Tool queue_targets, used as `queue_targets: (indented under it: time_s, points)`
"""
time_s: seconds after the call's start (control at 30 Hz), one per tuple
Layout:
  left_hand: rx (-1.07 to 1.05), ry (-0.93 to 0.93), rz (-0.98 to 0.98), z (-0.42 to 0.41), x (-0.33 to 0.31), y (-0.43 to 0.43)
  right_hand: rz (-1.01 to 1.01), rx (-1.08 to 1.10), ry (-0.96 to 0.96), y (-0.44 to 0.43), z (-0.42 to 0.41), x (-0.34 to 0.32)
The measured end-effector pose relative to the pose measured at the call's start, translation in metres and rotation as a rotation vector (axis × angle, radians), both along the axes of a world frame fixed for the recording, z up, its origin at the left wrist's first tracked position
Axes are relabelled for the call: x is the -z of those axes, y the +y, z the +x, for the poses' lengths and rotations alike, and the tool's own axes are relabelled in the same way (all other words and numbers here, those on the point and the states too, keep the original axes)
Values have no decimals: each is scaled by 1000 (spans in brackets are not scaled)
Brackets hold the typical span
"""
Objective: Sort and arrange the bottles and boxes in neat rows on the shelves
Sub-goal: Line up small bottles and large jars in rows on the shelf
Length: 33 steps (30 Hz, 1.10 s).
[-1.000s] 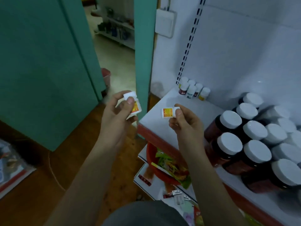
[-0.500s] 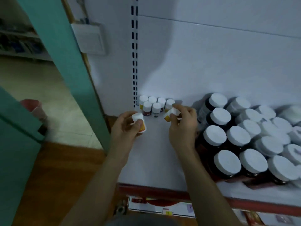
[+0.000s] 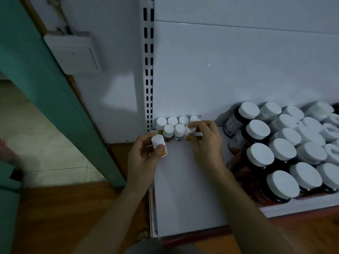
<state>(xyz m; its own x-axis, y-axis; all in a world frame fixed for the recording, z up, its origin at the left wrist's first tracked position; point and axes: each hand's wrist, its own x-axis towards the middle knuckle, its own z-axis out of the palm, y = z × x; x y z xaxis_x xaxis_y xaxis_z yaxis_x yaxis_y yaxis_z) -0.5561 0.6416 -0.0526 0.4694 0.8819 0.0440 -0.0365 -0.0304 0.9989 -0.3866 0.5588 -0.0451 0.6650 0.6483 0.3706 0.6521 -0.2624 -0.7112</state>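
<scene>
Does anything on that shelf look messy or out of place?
Yes: the big dark jars on the right of the shelf seem to lean leftward against each other in a jumble, not upright in rows. The small bottles in the back corner stand tidy.

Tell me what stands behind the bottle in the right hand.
Behind the held bottle, a back-row bottle stands against the back panel. Only its white cap shows; the right hand covers the rest.
</scene>
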Motion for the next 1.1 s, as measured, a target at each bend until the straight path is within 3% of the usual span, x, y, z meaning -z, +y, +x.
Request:
queue_targets:
  time_s: [0.23,0.4,0.57,0.7,0.87,1.0,1.1]
  points:
    - [0,-32,-33,3,-4,2,155,27,152,-5,2,-1]
    - [13,-14,-24,4,-8,0,59,-27,278,3,10,17]
    - [0,15,-92,0,-7,0,72,-27,263,3,9,16]
    - [123,-56,-214,-8,-19,-1,81,10,124,-14,-12,-11]
    - [207,21,-122,-11,-39,1,38,-331,307,-33,-33,-41]
    - [321,66,-84,-7,-48,-9,-1,-331,261,-36,-37,-38]
    - [259,70,-53,-5,-46,-11,51,-273,321,-36,-35,-29]
